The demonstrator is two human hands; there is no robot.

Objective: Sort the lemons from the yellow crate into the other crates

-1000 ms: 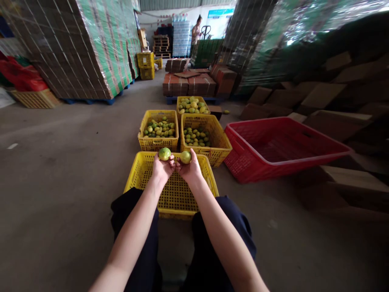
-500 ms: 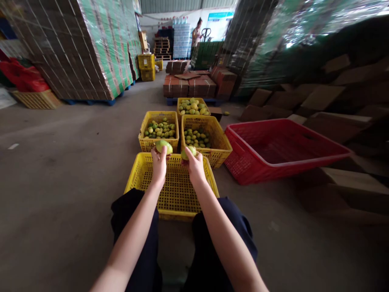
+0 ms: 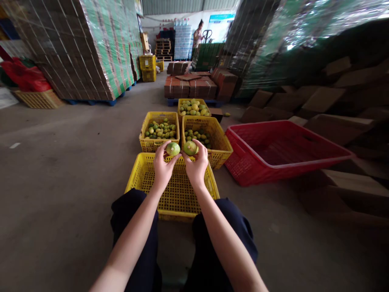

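My left hand (image 3: 164,163) is closed around an oval green-yellow fruit (image 3: 173,149), with a pale end facing me. In my right hand (image 3: 197,163) is a second, yellower fruit (image 3: 191,148), also turned end-on, fingers curved over its far side. The two fruits are side by side, close together, and the thumbs nearly meet below them. Under my hands, between my knees, stands a yellow plastic crate (image 3: 173,215) whose perforated floor shows. I cannot tell the exact kind of fruit; it looks mango-like.
Beyond are yellow crates of similar fruit: left (image 3: 159,114), right (image 3: 226,152) and rear (image 3: 194,101). A red crate (image 3: 243,166) stands to the right, near loose cardboard (image 3: 349,178). Wrapped pallet stacks (image 3: 106,48) flank the aisle; a person (image 3: 198,34) is far back.
Both hands have turned the fruits from side-on to end-on and brought them closer together. The fingers now curve over the tops, with thumbs beneath.
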